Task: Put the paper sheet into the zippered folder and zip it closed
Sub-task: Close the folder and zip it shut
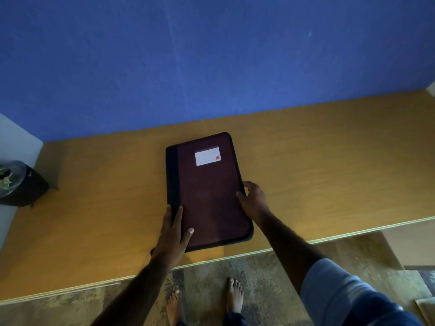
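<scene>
A dark maroon zippered folder with a black spine and a white label lies flat and closed on the wooden table. My left hand rests flat on the folder's near left corner, fingers straight along the spine. My right hand is at the middle of the folder's right edge, with fingers and thumb curled at the zipper side. I cannot make out the zipper pull. No paper sheet shows anywhere.
A blue wall rises behind the table. A dark bin with a plastic liner stands at the far left. The table's front edge runs just below the folder, with patterned floor and bare feet beneath.
</scene>
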Tool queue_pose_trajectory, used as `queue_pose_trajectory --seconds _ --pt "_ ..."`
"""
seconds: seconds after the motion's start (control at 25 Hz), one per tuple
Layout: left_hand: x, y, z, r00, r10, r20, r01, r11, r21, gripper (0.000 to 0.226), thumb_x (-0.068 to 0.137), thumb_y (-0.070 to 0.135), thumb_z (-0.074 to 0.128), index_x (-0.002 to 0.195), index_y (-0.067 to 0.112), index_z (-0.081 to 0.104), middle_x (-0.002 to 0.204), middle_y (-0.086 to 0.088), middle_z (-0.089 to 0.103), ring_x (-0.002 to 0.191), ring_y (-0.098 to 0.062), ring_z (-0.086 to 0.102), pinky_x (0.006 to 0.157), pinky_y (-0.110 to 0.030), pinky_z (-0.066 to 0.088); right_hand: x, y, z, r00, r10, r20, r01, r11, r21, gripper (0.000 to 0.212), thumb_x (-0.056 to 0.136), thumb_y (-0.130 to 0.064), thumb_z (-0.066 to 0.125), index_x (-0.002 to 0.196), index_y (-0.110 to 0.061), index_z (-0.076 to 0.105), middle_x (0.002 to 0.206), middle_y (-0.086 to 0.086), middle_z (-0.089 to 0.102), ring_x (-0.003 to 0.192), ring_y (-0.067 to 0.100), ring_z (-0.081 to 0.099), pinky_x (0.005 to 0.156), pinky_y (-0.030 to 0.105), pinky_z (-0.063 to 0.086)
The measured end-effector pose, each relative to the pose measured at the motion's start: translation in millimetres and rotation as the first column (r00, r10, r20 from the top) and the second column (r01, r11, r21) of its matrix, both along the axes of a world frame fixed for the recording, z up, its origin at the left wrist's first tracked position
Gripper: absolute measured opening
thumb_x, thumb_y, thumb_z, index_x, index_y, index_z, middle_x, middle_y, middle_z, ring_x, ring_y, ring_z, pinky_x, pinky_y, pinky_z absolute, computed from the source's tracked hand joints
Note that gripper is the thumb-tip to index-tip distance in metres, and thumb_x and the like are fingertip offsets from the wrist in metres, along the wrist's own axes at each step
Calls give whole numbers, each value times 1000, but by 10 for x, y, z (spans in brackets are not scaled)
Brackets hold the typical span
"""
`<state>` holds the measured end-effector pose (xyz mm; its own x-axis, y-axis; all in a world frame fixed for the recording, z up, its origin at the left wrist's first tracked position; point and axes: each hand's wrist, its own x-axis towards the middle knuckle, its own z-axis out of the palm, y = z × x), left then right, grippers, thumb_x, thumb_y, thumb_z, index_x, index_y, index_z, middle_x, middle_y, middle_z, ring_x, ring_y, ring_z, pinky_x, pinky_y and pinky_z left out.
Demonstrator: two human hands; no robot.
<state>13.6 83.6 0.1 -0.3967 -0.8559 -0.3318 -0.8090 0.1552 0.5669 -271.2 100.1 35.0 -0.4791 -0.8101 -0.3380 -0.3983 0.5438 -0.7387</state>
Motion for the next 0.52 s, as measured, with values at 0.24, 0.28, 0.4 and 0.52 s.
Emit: queue_pose_trajectory --seconds 0.24,0.28,0.4,0.52 --pt "-127 -34 54 989 145 -31 -143 988 56 77 101 32 61 163 27 16 171 -8 -11 158 -31 1 126 -46 19 -81 124 -219 1000 -7 -12 8 991 135 36 84 -14 67 120 -8 67 115 11 68 105 30 65 86 42 58" --pt "-146 -47 73 984 171 -42 -167 983 73 76 100 29 62 162 27 18 171 -9 -8 158 -32 3 126 -47 20 -87 114 -223 1000 -27 2 26 991 130 38 83 -14 68 120 -9 67 114 10 69 103 30 66 85 43 58" --pt "-200 -85 130 978 202 -60 -196 976 92 74 100 24 62 162 26 21 171 -10 -2 158 -31 8 126 -48 23 -94 83 -209 985 -133 112 120 986 114 49 83 -20 71 130 -12 61 117 9 70 101 27 67 85 45 60" --pt "-247 -178 178 979 190 -71 -181 977 109 73 102 23 60 162 24 19 171 -10 -2 158 -29 7 126 -44 22 -111 9 -179 970 -160 182 151 986 65 57 86 -24 70 140 -14 55 122 9 70 102 25 68 83 41 62"
